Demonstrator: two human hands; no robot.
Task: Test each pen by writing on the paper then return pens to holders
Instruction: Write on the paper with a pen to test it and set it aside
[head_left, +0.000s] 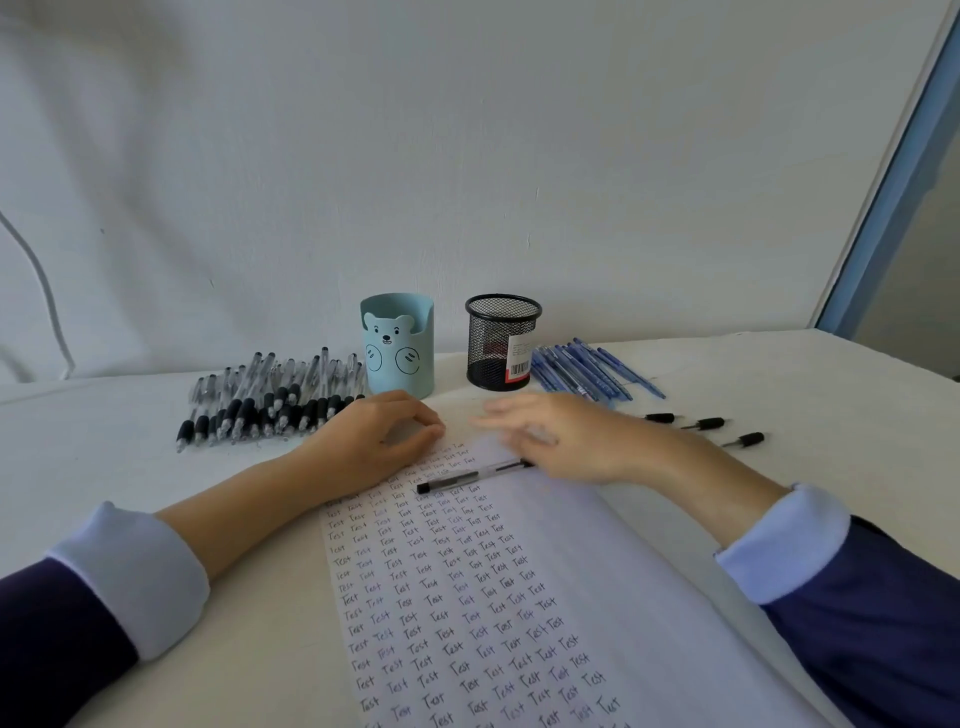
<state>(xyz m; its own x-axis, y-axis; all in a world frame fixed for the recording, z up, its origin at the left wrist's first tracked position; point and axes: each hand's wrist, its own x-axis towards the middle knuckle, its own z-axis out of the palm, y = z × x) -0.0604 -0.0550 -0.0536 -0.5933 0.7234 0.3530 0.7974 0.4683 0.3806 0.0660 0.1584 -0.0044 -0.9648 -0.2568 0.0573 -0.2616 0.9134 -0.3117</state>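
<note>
1. Left hand. Your left hand (379, 436) rests on the top left corner of the paper (545, 597). Its fingers (421, 418) are loosely curled, with the thumb tip close to the index tip. They grip nothing that can be seen.

2. Right hand. Your right hand (556, 436) lies over the top edge of the paper. Its fingers (498, 415) are stretched out, slightly spread and blurred. They hold nothing.

3. Pen under test. One clear pen (467, 475) with a black cap lies flat on the paper, just on your side of both sets of fingers. Its capped end points left. Its other end reaches the heel of your right hand; contact cannot be confirmed.

4. Paper. The sheet lies on the tabletop (779, 395). Rows of the handwritten word "Test" run from your fingers down to the near edge.

5. Holders. The light blue bear holder (397, 345) stands upright just beyond your left fingers. The black mesh holder (501, 343) stands upright just beyond your right fingertips and carries a label on its side.

6. Pen stock. A pile of black-grip pens (265, 400) lies to the left of your left fingers. A group of blue pens (587, 371) lies beyond your right hand, just beside the mesh holder.

7. Loose parts. Three small black pieces (706, 423) lie apart from each other on the tabletop to the right of your right hand.
</note>
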